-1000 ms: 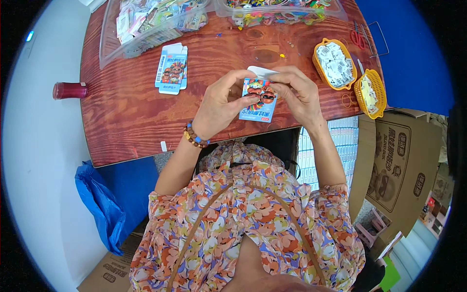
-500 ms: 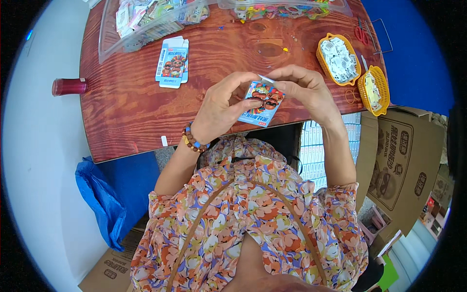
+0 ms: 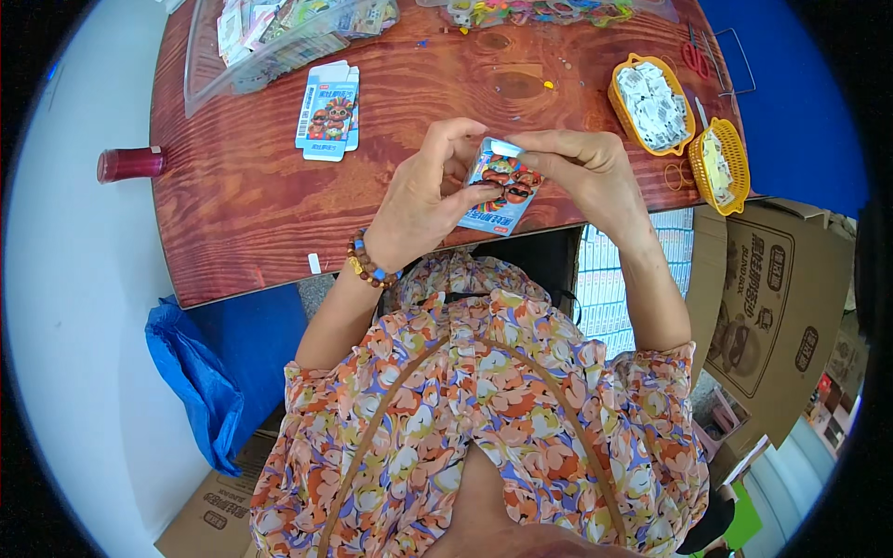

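Note:
Over the near edge of the wooden table I hold a small light-blue cardboard box [image 3: 507,191] printed with cartoon figures. My left hand [image 3: 430,191] grips its left side, with the thumb across the printed front and the fingers behind. At the box's far end, the thumb and fingers of my right hand [image 3: 584,177] pinch around the white end flap and upper right corner. The box's back is hidden. Further left, flattened blue cartons [image 3: 327,112] of the same print lie on the table.
Clear plastic bins with packets [image 3: 279,37] and colourful small items [image 3: 558,11] stand at the far side. Yellow baskets [image 3: 609,93] [image 3: 744,177] hold small white and yellowish packets on the right, near red scissors [image 3: 695,58]. A dark red jar [image 3: 130,165] sits left; a brown carton [image 3: 781,298] stands lower right.
The box has tilted so its far end shows more, and the white flap there now lies across the opening. My right fingers have shifted slightly along that end.

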Available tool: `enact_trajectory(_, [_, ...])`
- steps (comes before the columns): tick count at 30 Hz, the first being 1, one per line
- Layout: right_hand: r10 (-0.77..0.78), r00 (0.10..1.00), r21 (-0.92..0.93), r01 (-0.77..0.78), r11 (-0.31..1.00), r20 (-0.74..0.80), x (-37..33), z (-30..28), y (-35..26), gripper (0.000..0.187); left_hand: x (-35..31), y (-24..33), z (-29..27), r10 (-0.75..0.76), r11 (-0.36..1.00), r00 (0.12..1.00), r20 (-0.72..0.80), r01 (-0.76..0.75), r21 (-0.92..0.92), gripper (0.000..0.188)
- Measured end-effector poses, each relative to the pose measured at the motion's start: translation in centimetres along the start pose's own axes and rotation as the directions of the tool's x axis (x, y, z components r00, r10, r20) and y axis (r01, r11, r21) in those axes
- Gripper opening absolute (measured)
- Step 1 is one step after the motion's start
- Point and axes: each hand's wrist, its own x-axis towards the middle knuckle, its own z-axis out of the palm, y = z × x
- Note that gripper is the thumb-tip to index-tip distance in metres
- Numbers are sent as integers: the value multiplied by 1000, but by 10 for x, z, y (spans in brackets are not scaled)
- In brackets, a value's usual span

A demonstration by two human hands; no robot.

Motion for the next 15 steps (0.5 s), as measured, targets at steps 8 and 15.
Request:
enact_trajectory(8, [11,1000,-56,-13,998,-24,-1,6,-1,23,0,6,-7,4,997,1000,23,-5,83,62])
enact_trajectory(15, [-272,962,-430,240,870,-13,-7,11,-10,22,-1,4,-2,7,981,1000,0,-7,195,65])
